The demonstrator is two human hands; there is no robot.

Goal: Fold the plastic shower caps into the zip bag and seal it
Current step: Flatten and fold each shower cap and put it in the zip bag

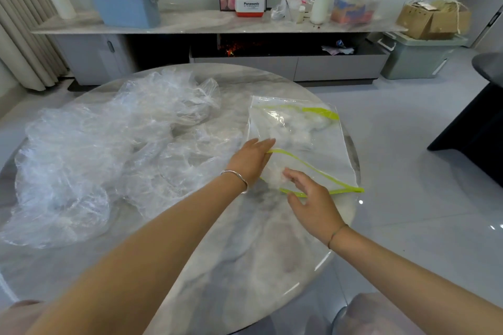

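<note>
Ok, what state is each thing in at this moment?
near zip bag: unsealed, mouth open.
far zip bag: flat, white wads inside, seal unclear.
folded shower cap: at the near bag's mouth, partly in.
shower caps pile: loose, unfolded.
left hand: pinches the upper zip edge.
right hand: open, fingers on the folded cap.

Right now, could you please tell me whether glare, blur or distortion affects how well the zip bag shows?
Head view: zip bag fairly sharp, green strips clear; head view: bright glints on the table rim and sheen on the shower caps; head view: wide-angle lens slants the left curtain.
</note>
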